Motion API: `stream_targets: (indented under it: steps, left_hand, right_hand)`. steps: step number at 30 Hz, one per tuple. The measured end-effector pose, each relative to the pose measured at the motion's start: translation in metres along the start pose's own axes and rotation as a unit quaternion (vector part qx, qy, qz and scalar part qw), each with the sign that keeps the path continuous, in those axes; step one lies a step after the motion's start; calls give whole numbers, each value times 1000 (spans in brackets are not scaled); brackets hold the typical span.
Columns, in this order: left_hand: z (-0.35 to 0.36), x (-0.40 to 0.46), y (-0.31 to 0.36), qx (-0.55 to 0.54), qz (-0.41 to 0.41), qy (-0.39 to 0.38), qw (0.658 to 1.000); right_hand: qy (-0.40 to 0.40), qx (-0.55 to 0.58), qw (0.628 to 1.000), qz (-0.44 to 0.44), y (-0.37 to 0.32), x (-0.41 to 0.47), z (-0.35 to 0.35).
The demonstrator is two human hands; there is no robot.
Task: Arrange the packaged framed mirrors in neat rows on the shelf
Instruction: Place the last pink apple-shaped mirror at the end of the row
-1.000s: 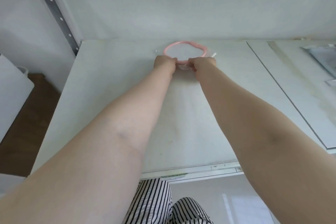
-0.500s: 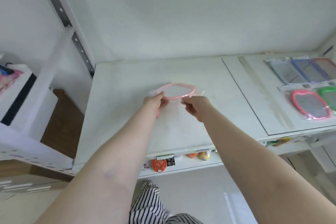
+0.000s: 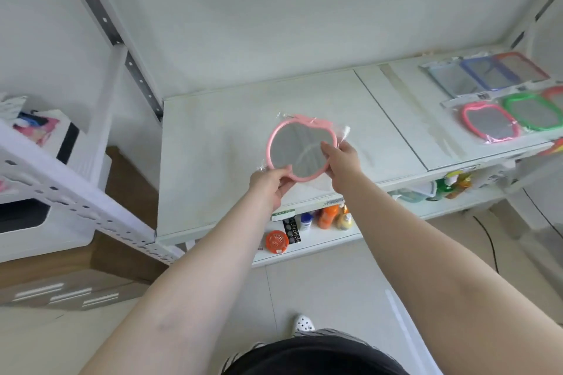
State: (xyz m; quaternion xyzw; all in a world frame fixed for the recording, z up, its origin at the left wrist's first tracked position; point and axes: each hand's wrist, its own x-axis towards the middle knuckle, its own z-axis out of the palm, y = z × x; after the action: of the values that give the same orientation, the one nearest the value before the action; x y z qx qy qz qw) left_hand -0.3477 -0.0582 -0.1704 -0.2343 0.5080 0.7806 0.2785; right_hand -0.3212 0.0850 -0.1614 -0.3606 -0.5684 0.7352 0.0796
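A pink apple-shaped mirror [image 3: 300,148] in a clear plastic bag is held tilted above the white shelf [image 3: 219,143]. My left hand [image 3: 271,184] grips its lower left rim. My right hand [image 3: 342,161] pinches its right edge. On the shelf's right section lie more packaged mirrors: a pink one [image 3: 489,126], a green one [image 3: 533,111], and rectangular ones with a blue frame [image 3: 487,73] and a red frame [image 3: 522,65].
A grey slotted upright [image 3: 106,24] rises at the shelf's left back corner. A lower shelf holds orange bottles [image 3: 327,216] and a round orange box [image 3: 276,241]. Another white rack [image 3: 61,192] stands on the left. A black cable [image 3: 487,240] lies on the floor.
I have lifted the pink mirror off the back of the shelf, pulled it toward me and tilted it face up. The view has drawn back, showing the mirrors on the right.
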Motion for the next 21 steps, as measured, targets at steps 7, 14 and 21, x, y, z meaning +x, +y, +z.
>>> stream_targets:
  steps: [7,14,21]
  left_hand:
    - [-60,-32,14,123,5,-81,989]
    - [-95,-60,-5,216,3,-164,963]
    - [-72,-76,-38,161,-21,-156,974]
  right_hand:
    - [-68,2,998,18,29,-54,-23]
    - [-100,-48,992,68,68,-116,-49]
    - [-84,-102,988,79,78,-146,-92]
